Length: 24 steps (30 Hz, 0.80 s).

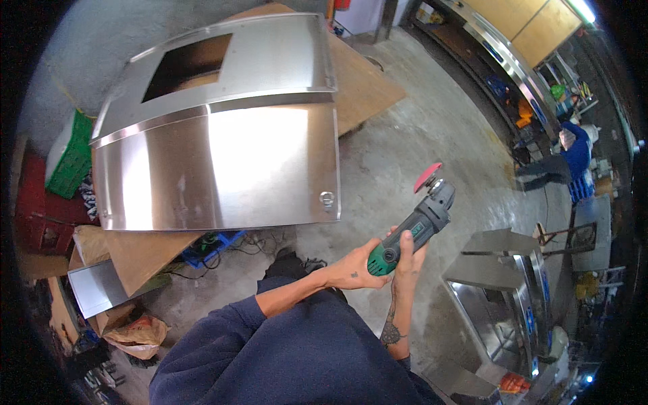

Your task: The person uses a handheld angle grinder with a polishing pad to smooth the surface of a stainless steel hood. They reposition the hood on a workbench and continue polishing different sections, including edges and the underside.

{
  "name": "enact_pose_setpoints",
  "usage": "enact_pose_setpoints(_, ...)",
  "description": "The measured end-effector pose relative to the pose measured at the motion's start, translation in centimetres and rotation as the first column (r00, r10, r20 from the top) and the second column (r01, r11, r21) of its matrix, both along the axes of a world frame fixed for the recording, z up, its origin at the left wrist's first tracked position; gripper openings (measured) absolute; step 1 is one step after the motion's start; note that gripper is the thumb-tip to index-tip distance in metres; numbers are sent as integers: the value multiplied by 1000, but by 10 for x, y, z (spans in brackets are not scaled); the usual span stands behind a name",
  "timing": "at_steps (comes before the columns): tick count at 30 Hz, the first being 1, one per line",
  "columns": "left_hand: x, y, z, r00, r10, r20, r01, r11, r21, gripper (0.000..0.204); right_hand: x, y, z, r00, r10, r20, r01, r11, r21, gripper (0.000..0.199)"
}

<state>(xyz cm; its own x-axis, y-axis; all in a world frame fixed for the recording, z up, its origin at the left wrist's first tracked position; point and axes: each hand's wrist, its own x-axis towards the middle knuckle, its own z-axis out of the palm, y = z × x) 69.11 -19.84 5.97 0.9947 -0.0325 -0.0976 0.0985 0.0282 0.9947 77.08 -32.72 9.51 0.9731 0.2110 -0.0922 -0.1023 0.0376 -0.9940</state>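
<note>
We grip the angle grinder [412, 229] — left hand [351, 270] and right hand [406, 251] both closed around its handle — its long axis pointing up-right, the red disc [427, 177] just right of the steel panel [216, 169].

Both hands hold a grinder over the concrete floor [418, 148].
The left hand [351, 272] grips the green grinder [412, 229] at its rear end, the right hand [407, 253] around its body; its red disc [427, 177] points up, near a bent steel sheet [216, 135] on a plywood desk [364, 84].
</note>
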Motion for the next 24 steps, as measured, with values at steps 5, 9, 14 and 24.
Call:
enact_pose_setpoints(5, 81, -15, -7, 995, 64, 75, -83, 954, 287, 78, 54, -4, -7, 990, -140, 4, 139, 983, -121, 73)
enact_pose_setpoints(9, 146, -19, -14, 957, 193, 218, -254, 918, 305, 74, 124, 16, 8, 985, -158, -68, 158, 987, 4, 58)
enact_pose_setpoints(14, 211, -13, -19, 845, 389, 368, -505, 807, 305, 75, 209, 25, -2, 973, 28, -231, 8, 988, 154, 40)
enact_pose_setpoints(24, 273, 34, -69, 862, 503, -60, -433, 792, 430, 68, 331, 68, -106, 537, 583, -610, -320, 810, 493, 51)
